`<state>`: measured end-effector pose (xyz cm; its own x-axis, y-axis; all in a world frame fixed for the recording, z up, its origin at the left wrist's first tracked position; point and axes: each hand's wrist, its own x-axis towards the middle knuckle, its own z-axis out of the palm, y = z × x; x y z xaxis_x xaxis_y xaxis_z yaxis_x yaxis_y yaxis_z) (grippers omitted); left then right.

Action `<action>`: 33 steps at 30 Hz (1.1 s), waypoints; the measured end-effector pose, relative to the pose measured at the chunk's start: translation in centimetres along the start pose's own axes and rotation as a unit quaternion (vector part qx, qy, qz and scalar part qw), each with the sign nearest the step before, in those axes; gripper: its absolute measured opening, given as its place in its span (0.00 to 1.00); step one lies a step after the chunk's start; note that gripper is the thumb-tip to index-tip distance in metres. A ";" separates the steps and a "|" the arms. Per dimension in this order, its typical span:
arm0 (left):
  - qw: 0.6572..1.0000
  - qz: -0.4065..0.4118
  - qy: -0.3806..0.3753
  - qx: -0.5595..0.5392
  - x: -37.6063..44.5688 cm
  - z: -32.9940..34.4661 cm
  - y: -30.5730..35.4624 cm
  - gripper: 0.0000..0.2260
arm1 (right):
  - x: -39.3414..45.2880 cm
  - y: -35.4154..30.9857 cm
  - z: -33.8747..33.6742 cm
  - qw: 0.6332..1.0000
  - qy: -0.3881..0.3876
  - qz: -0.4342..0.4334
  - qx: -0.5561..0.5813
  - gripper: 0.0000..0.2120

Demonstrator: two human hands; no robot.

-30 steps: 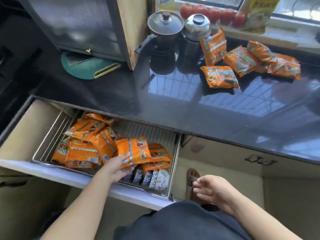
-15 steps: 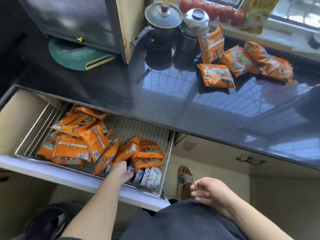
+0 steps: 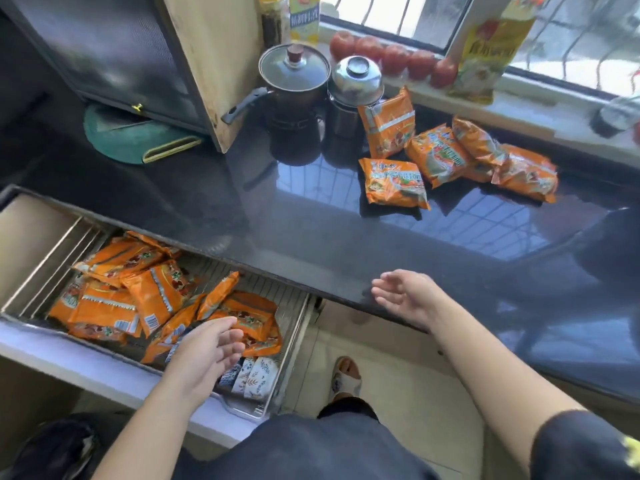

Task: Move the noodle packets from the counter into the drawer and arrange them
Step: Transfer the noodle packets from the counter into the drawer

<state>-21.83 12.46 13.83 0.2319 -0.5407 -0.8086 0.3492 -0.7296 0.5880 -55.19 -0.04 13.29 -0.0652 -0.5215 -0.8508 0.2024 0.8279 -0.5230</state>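
Head view: the left hand (image 3: 204, 348) hovers released over the drawer (image 3: 104, 370) front edge, packets (image 3: 114, 299) heaped at nine o'clock. The right hand (image 3: 403, 296), fingers slack, hangs at the counter (image 3: 242, 202) lip; five noodle packets (image 3: 394, 183) lie at one o'clock.

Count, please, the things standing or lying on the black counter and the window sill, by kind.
Noodle packets on the counter: 5
Tomatoes on the sill: 5
Lidded pots: 2
Green mat: 1
Total: 13
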 end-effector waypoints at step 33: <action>0.810 0.369 -0.078 0.449 -5.6 -0.9 -4.3 0.38 | -13.0 5.5 2.0 0.983 -0.168 -0.028 0.066 0.18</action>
<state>-23.86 18.99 15.76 -0.0655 -0.9638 -0.2584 -0.6495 -0.1554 0.7443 -51.23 10.84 21.58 0.2420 -0.6217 -0.7449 0.3335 0.7743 -0.5378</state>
